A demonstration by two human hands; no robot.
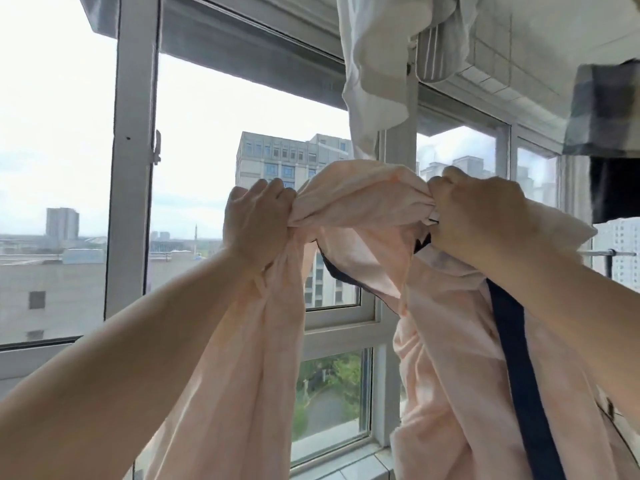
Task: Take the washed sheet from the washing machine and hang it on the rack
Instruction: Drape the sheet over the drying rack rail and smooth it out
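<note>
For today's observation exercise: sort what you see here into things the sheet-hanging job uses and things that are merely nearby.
In use:
- pink sheet, bunched, navy trim
- left hand, gripping it
- right hand, gripping it

Merely nearby:
- white garment hanging overhead
- checked cloth, upper right
- window frame
</note>
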